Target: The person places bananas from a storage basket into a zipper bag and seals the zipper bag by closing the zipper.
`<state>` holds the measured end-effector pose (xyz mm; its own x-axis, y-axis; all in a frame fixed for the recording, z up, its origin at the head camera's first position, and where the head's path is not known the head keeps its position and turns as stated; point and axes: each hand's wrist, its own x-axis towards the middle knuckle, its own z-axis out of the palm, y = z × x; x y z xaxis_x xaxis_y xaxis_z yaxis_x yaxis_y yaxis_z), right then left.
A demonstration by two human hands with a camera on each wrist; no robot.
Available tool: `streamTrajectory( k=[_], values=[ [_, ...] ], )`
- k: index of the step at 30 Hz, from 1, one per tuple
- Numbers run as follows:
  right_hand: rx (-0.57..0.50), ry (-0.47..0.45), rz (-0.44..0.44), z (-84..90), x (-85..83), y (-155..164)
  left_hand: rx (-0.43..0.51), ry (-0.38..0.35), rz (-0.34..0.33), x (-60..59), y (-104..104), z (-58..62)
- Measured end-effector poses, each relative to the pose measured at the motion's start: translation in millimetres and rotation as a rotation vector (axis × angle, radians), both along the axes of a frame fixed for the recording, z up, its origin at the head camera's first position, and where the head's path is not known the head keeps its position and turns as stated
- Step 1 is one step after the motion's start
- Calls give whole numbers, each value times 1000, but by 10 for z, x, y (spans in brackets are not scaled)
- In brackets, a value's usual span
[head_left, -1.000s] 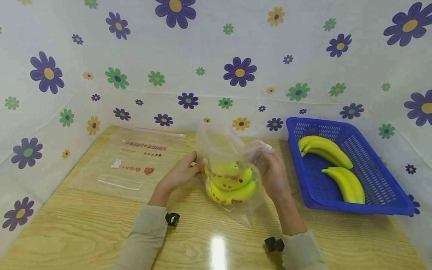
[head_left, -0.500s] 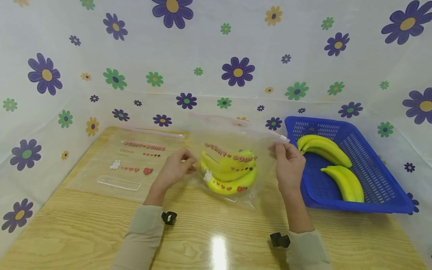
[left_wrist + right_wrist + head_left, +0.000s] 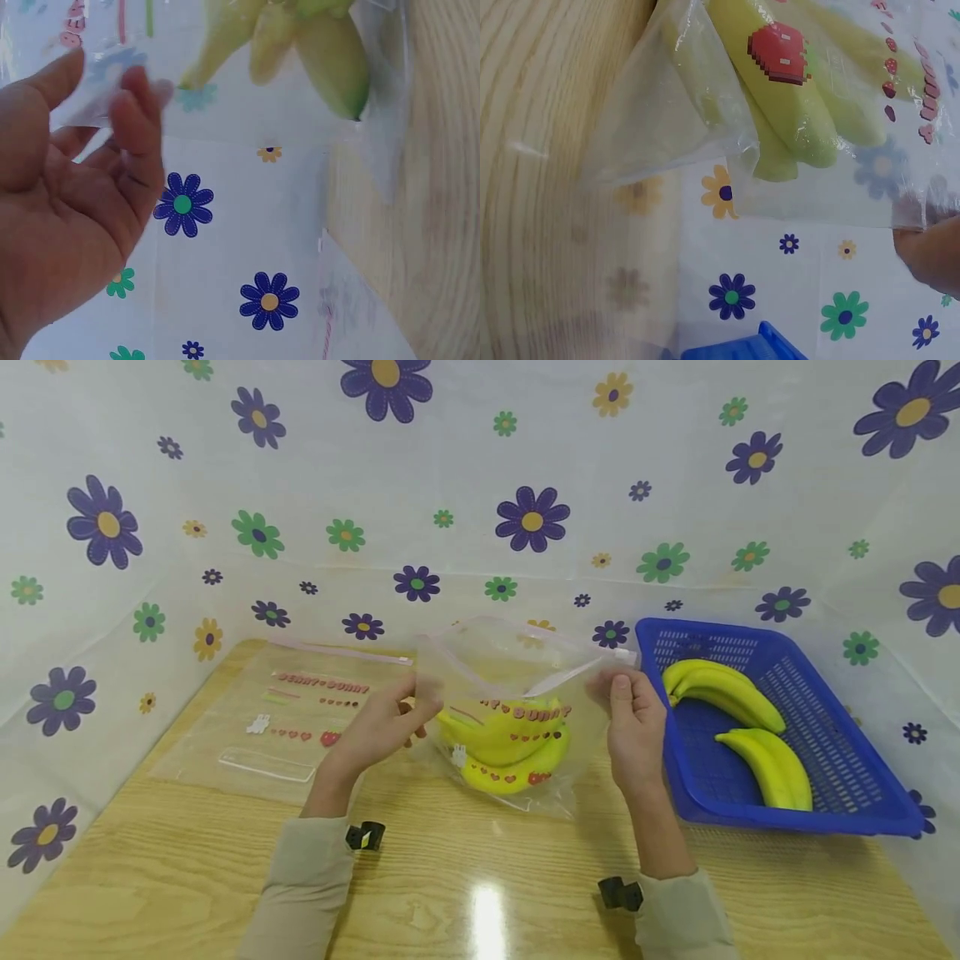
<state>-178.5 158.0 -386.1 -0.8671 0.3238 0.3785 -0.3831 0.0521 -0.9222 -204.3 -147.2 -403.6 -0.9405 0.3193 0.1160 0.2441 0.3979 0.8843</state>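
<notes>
Although the bag [image 3: 588, 752] hazes its fingertips, the right hand [image 3: 637, 727] pinches the edge; whether the left hand [image 3: 378, 727], fingers partly hidden, grips, I cannot tell. Left of the basket [image 3: 795, 821], the bag points mouth up; print [image 3: 542, 713] partly covers its bananas [image 3: 498, 739], whose long axis runs toward the basket.

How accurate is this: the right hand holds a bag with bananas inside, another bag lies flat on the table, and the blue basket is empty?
The blue basket isn't empty: the head view shows loose bananas in it. The rest stands: the right hand holds a bag with bananas inside, and another bag lies flat on the table.
</notes>
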Motion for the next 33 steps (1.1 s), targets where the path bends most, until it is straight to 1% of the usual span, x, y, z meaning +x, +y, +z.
streamTrajectory(
  k=[2, 5, 7, 9, 10, 12, 14, 17, 18, 20, 22, 25, 27, 29, 31, 33],
  values=[
    [95, -2, -38, 25, 9, 31, 37, 21, 9, 16, 17, 50],
    [265, -28, -123, 63, 39, 92, 94, 34, 23, 44, 28, 100],
    [316, -56, -145, 85, 69, 130, 136, 36, 25, 59, 30, 118],
    [287, -86, -119, 106, 96, 153, 179, 33, 18, 66, 28, 124],
    [249, -88, -91, 113, 103, 161, 200, 35, 18, 72, 28, 127],
    [167, -73, -42, 120, 106, 168, 251, 48, 43, 79, 32, 132],
    [97, -39, -16, 131, 103, 166, 308, 79, 96, 91, 44, 139],
    [61, 29, -23, 147, 99, 161, 370, 165, 198, 113, 91, 168],
    [54, 45, -29, 150, 98, 160, 379, 200, 220, 125, 111, 184],
    [49, 49, -28, 151, 103, 151, 371, 246, 250, 148, 140, 209],
    [56, 28, -10, 149, 110, 144, 345, 262, 242, 177, 148, 237],
    [82, -28, 21, 126, 109, 145, 295, 263, 213, 205, 134, 255],
    [100, -58, 37, 105, 100, 154, 268, 243, 217, 224, 125, 257],
    [108, -75, 44, 89, 89, 166, 260, 246, 239, 234, 128, 252],
    [107, -73, 43, 89, 87, 175, 256, 261, 285, 251, 135, 252],
    [107, -49, 33, 107, 98, 182, 266, 304, 330, 272, 146, 264]
  ],
)
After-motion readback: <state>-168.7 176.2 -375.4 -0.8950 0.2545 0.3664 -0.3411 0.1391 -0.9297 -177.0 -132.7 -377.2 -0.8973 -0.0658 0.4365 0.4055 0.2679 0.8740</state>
